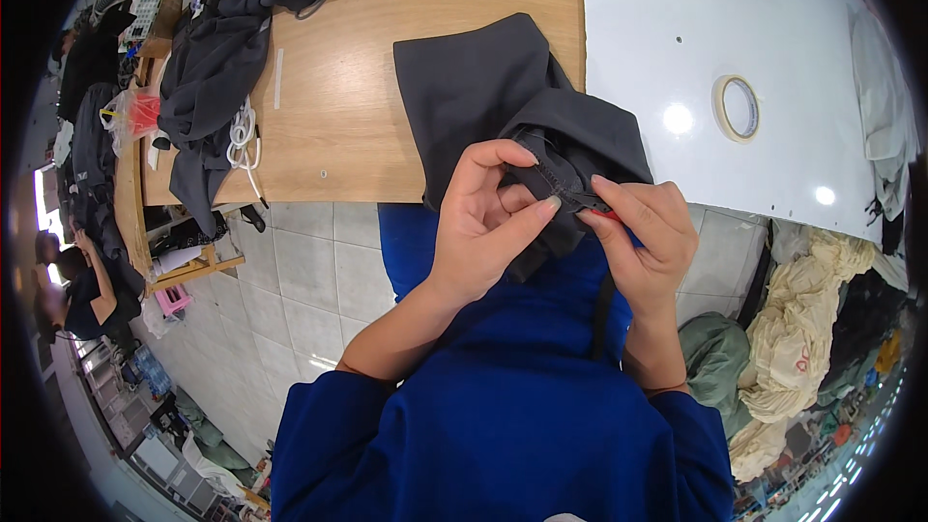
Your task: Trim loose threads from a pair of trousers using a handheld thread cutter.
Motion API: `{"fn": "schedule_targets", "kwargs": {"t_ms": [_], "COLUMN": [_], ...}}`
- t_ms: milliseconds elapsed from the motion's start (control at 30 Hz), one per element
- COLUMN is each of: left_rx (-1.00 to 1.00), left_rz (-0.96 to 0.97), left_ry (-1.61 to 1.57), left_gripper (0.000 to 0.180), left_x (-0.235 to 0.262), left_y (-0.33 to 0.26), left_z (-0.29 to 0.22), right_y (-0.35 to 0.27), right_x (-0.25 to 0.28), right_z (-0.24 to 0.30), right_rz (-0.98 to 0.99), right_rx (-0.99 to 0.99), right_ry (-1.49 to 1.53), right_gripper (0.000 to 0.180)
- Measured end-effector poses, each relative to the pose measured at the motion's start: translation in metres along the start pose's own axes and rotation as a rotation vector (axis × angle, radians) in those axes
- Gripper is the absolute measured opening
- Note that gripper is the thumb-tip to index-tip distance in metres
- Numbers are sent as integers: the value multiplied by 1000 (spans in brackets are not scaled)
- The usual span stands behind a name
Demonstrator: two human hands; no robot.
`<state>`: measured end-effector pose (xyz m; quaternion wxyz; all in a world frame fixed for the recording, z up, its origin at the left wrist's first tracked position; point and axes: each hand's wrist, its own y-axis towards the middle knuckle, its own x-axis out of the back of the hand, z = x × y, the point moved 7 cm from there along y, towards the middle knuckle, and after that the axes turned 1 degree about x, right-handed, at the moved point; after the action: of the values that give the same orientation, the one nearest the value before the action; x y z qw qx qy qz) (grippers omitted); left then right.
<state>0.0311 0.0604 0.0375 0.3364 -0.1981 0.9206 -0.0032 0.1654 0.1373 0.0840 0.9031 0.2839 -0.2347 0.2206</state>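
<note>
A dark grey fabric garment lies bunched at the front edge of the wooden table, part of it hanging toward my lap. My left hand pinches its stitched seam between thumb and fingers, the other fingers curled. Close beside it, my right hand is closed at the same seam, thumb against forefinger. A small red piece shows between those fingertips, perhaps the handle of a small tool; most of it is hidden. The two hands are a short gap apart over the folded cloth.
A roll of tape lies on the white table at right. More dark garments and a white cord are at left. Cream cloth is heaped low at right. Another person is at far left.
</note>
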Motion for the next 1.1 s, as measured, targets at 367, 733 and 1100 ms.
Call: {"fn": "schedule_targets", "kwargs": {"t_ms": [367, 733, 1100], "left_rx": [99, 122, -77], "left_rz": [-3, -26, 30], "left_ry": [-210, -169, 144], "left_gripper": [49, 54, 53], "left_x": [9, 4, -1], "left_y": [3, 3, 0], "left_z": [4, 6, 3], "right_y": [-17, -7, -10], "right_x": [-6, -12, -22], "right_z": [-25, -10, -11], "right_rz": [66, 61, -51], "right_rx": [-352, -247, -210], "right_ry": [428, 372, 330], "right_gripper": [36, 31, 13]}}
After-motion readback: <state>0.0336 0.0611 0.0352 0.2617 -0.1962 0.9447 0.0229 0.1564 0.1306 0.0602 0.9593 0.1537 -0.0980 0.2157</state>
